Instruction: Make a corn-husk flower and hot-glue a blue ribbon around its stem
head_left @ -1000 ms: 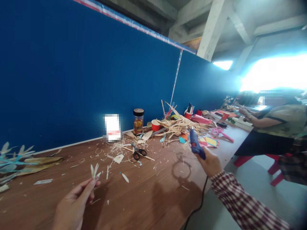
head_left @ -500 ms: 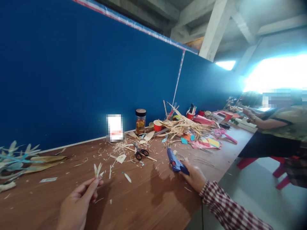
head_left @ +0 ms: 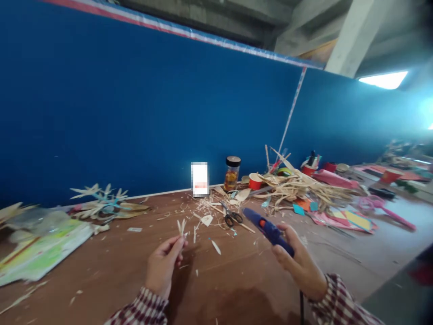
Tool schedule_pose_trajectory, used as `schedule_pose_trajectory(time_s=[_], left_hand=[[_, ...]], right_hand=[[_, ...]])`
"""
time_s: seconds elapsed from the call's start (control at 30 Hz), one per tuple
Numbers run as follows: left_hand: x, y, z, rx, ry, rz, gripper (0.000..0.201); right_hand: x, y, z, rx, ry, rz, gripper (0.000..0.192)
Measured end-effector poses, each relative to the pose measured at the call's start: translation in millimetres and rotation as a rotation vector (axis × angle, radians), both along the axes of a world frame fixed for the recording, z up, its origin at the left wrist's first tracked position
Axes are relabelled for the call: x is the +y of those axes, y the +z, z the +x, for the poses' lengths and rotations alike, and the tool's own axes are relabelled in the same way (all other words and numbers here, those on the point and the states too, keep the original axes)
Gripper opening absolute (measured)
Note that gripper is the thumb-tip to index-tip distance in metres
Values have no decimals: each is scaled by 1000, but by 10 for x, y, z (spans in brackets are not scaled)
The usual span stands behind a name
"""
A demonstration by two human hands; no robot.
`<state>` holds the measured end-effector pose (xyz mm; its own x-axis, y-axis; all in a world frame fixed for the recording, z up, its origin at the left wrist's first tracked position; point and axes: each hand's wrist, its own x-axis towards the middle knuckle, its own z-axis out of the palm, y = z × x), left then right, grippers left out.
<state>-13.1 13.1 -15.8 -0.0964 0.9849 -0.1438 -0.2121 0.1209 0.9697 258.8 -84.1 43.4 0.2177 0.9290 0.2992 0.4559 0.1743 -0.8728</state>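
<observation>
left fingers [head_left: 176, 248] pinch pale strips [head_left: 181, 227], bases hidden; right fingers [head_left: 292, 236] clasp a glue gun [head_left: 266, 228].

Desk [head_left: 209, 298] before a panel [head_left: 152, 104]
Scissors [head_left: 230, 213] lie before the jar [head_left: 232, 179], cup [head_left: 255, 182] and strips [head_left: 301, 186] to its right; left grip [head_left: 164, 264] with slips [head_left: 181, 228] left of scissors, right grip [head_left: 301, 264] with glue gun [head_left: 267, 226] right.

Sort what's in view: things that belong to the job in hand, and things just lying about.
Belongs to the job:
blue glue gun, in the right hand
pale pieces, pinched in the left hand
likely the black-handled scissors and dried strips

Apparently just lying about:
lidded jar
red cup beside it
yellow paper
</observation>
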Motion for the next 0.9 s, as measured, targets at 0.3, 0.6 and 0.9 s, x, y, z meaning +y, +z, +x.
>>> schedule_pose_trajectory(time_s=[0.3, 0.6, 0.9], left_hand=[[58, 60, -75, -200, 45, -81, 31], [96, 100, -98, -320, 101, -122, 24], [87, 89, -101, -353, 18, -206, 17]], right_hand=[[653, -136, -882, 768, 469, -366, 41], [804, -313, -1010, 944, 583, -444, 45], [855, -436, -973, 954, 624, -379, 44]])
